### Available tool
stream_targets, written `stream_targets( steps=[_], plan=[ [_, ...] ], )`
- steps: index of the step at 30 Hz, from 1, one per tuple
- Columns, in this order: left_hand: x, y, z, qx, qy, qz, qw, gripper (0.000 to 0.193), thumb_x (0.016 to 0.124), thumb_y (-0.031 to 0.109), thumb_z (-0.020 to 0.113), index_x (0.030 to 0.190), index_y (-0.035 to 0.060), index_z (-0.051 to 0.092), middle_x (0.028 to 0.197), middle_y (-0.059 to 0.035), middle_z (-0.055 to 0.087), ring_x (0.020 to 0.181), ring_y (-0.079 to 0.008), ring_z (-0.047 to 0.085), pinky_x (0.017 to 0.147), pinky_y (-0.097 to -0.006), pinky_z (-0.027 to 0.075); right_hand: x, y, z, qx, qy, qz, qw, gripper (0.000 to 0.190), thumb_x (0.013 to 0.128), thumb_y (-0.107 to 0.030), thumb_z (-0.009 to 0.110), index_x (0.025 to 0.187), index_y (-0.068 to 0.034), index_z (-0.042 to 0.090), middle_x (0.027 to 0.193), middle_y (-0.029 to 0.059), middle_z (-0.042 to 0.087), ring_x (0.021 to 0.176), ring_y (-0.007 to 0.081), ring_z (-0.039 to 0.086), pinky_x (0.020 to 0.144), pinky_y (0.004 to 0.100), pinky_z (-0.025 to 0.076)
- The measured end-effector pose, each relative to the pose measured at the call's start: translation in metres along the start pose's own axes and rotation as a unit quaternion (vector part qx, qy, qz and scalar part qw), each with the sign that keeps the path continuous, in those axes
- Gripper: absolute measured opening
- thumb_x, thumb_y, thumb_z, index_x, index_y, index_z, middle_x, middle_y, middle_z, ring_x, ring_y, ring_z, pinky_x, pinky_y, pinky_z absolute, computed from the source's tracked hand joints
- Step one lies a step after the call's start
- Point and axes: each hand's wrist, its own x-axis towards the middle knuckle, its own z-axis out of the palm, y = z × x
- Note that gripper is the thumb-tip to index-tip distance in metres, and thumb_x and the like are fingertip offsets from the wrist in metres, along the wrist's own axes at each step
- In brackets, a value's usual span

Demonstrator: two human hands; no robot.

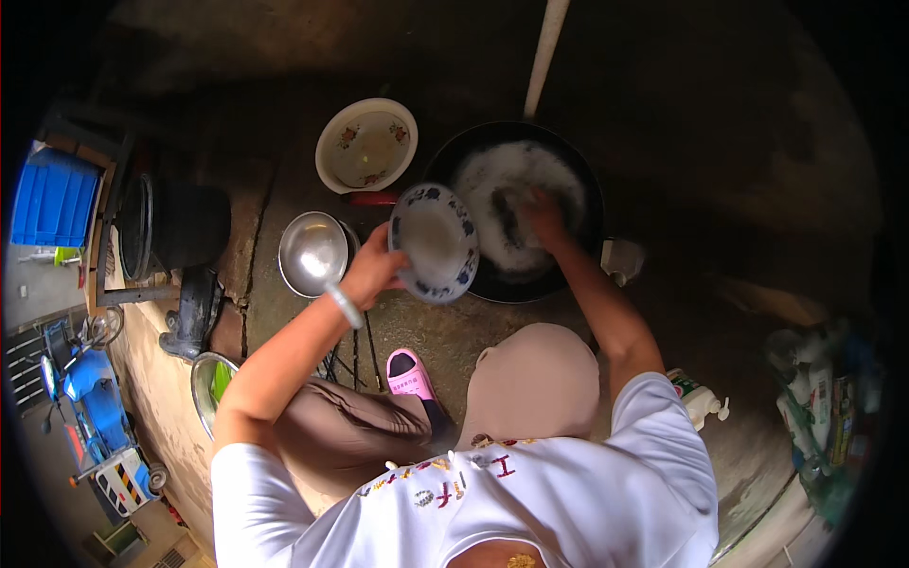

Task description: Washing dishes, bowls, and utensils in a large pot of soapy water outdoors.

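My left hand point(376, 268) grips the near-left rim of a white plate with a dark blue floral border point(433, 245). The plate is tilted and held up beside a large black wok point(508, 290), covering part of its left edge. White suds point(490, 174) fill much of the wok. My right hand point(545, 220) reaches into these suds; its fingers are blurred and partly hidden, so whether it holds anything cannot be told. Close to my left hand, a shiny stainless steel bowl point(312, 253) rests on the ground.
Beyond the steel bowl stands a flower-patterned basin point(366, 150) holding liquid. A red handle point(373, 199) shows behind the plate. A pale pole point(545, 60) meets the wok's far side. Right of me are a pump bottle point(699, 405) and piled bottles point(813, 419); boots point(193, 312) stand left.
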Motion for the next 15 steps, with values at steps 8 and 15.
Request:
stream_targets(
  steps=[8,15],
  plan=[
    [0.090,-0.045,0.089,-0.212,-0.112,0.013,0.971,0.051,0.080,0.000,0.051,0.128,0.0107,0.041,0.120,-0.0110,0.053,0.107,-0.0264,0.057,0.084,-0.0389,0.053,-0.033,-0.086,-0.039,0.204,-0.013,0.049,0.978,0.049,0.079,-0.026,0.063,0.124,-0.009,0.050,0.121,0.0160,0.052,0.113,0.0270,0.051,0.095,0.0348,0.040],
    [0.126,-0.085,0.111,-0.354,-0.245,-0.070,0.900,0.053,0.079,-0.006,0.051,0.128,0.0074,0.038,0.121,-0.0148,0.050,0.108,-0.0301,0.055,0.087,-0.0404,0.052,-0.027,-0.068,0.027,0.092,-0.046,-0.120,0.987,0.042,0.083,-0.017,0.057,0.125,-0.016,0.050,0.116,0.0146,0.051,0.108,0.0316,0.047,0.093,0.0377,0.039]
  ],
)
